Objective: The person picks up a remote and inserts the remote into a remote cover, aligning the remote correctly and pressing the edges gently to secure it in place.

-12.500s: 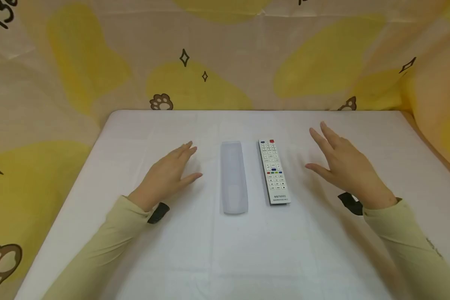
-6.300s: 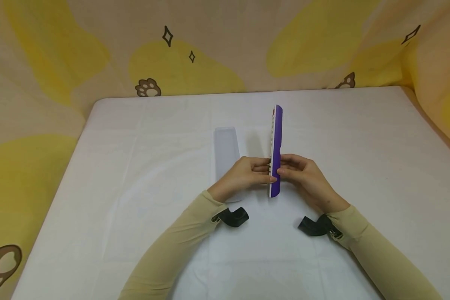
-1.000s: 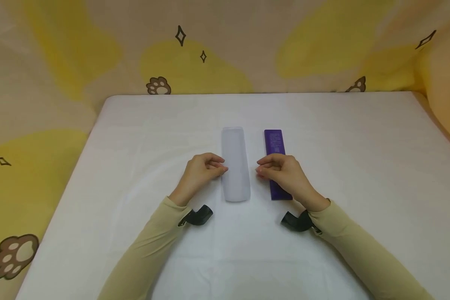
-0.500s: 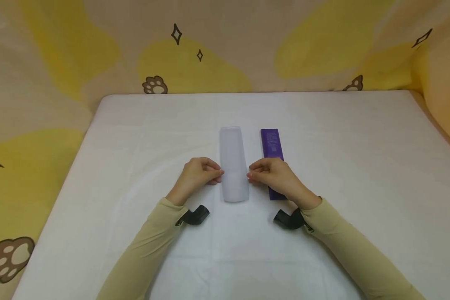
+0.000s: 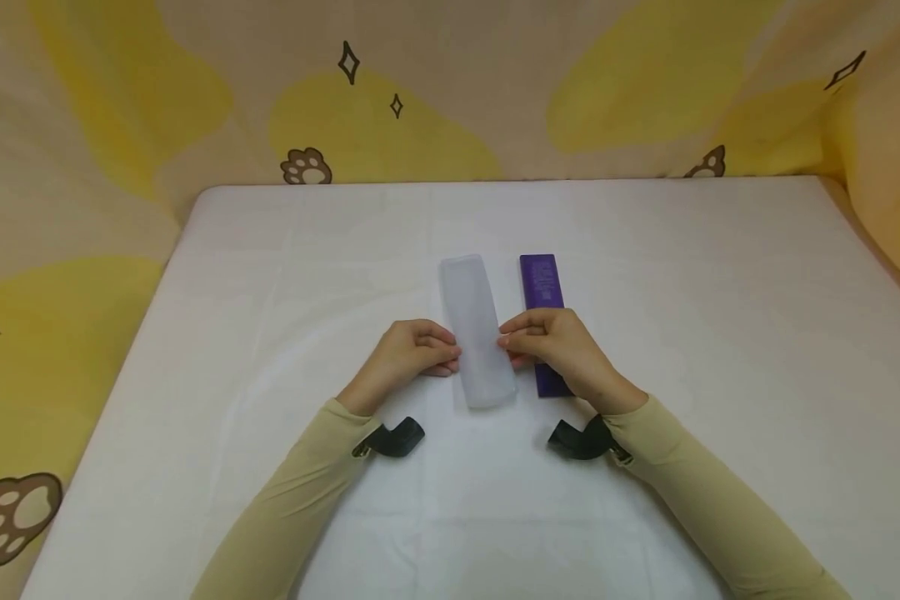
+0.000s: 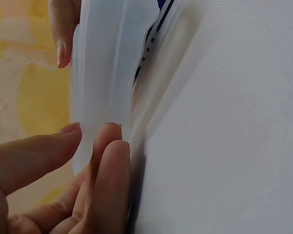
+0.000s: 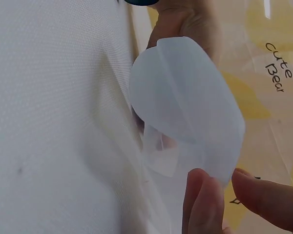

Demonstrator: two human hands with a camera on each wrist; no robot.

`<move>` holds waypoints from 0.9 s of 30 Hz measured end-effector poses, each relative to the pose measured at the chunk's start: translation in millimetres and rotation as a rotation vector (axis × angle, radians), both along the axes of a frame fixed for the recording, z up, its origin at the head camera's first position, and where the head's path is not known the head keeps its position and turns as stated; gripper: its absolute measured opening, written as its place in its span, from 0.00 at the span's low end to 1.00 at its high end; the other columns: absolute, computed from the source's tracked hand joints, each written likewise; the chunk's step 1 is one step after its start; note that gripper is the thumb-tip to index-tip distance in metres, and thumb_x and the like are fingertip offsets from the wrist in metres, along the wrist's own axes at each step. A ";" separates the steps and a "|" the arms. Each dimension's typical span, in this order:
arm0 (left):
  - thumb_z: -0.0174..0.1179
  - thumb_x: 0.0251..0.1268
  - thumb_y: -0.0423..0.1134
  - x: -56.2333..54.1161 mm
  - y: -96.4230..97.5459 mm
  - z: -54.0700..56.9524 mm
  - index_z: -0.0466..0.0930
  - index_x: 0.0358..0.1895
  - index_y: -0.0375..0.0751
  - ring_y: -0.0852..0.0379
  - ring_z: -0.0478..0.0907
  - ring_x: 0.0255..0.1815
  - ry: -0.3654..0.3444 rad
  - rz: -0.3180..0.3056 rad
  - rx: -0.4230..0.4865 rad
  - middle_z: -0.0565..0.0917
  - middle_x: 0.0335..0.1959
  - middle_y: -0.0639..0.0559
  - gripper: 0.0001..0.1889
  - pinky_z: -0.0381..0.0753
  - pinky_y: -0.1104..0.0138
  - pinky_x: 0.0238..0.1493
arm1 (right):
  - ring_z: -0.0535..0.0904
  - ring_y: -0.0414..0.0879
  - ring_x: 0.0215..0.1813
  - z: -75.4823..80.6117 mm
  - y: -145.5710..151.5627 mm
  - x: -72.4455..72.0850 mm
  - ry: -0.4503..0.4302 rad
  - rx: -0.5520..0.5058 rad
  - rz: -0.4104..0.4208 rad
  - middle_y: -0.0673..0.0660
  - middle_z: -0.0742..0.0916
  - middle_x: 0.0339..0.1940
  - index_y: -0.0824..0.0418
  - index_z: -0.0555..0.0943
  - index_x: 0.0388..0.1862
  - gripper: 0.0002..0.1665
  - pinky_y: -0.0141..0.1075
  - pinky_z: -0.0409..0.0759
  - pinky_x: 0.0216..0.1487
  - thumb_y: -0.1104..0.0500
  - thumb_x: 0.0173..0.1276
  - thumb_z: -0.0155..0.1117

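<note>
A translucent white remote control cover point(image 5: 476, 333) hangs between my two hands, slightly slanted and just off the table. My left hand point(image 5: 408, 358) pinches its left edge between thumb and fingers, and my right hand point(image 5: 566, 350) pinches the right edge. In the right wrist view, the cover's point(image 7: 205, 92) end and an opening in it show above the right fingertips point(image 7: 207, 195). The remote control point(image 5: 542, 283) lies with its purple back up, to the right of the cover and partly hidden under my right hand.
White cloth covers the table point(image 5: 330, 242), whose far edge meets a yellow-patterned curtain point(image 5: 420, 92). Black wrist mounts point(image 5: 396, 437) stick out below both hands.
My right hand has come left from over the remote control to the cover's right edge. Both hands now grip the cover, which has lifted, turned slightly and shifted right.
</note>
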State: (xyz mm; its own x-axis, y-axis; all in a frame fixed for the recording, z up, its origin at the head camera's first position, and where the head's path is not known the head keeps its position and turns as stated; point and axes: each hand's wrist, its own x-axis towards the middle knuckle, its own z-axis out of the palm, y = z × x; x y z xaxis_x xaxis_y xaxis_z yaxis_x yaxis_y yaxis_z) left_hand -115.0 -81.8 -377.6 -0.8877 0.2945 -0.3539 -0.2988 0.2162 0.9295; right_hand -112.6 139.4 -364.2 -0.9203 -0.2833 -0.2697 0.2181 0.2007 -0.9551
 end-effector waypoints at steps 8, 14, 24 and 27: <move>0.59 0.63 0.31 1.2 1.3 0.3 0.75 0.45 0.23 0.59 0.82 0.28 -0.053 0.004 0.083 0.84 0.27 0.45 0.13 0.83 0.65 0.39 | 0.79 0.43 0.28 -0.3 -0.2 -0.1 0.009 -0.011 -0.006 0.55 0.85 0.27 0.77 0.77 0.43 0.15 0.34 0.82 0.35 0.67 0.60 0.63; 0.60 0.61 0.28 2.2 2.9 1.4 0.74 0.44 0.23 0.59 0.82 0.25 -0.082 0.032 0.109 0.84 0.25 0.46 0.12 0.84 0.66 0.37 | 0.79 0.42 0.29 -1.2 0.5 0.0 0.009 -0.033 -0.013 0.55 0.86 0.28 0.77 0.76 0.43 0.14 0.33 0.82 0.34 0.68 0.60 0.62; 0.58 0.63 0.29 3.0 4.4 -1.0 0.74 0.43 0.24 0.59 0.83 0.26 -0.024 0.038 0.072 0.85 0.28 0.43 0.10 0.83 0.67 0.35 | 0.76 0.42 0.30 -2.1 1.3 -0.7 0.049 -0.073 -0.032 0.50 0.85 0.29 0.77 0.76 0.43 0.14 0.32 0.79 0.33 0.68 0.62 0.62; 0.58 0.64 0.31 2.9 4.6 -0.6 0.74 0.42 0.25 0.58 0.83 0.28 0.003 0.068 0.076 0.85 0.30 0.41 0.10 0.84 0.66 0.36 | 0.76 0.41 0.31 -1.9 0.9 0.3 0.065 -0.083 -0.033 0.49 0.85 0.29 0.76 0.77 0.43 0.13 0.32 0.78 0.33 0.68 0.62 0.62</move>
State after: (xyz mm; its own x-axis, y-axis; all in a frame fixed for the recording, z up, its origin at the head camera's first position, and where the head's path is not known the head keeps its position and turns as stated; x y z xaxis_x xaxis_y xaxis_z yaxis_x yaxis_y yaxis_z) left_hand -112.1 -77.2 -378.2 -0.9074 0.2595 -0.3305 -0.3079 0.1244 0.9432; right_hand -112.4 140.3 -366.1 -0.9444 -0.2713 -0.1858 0.1600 0.1145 -0.9804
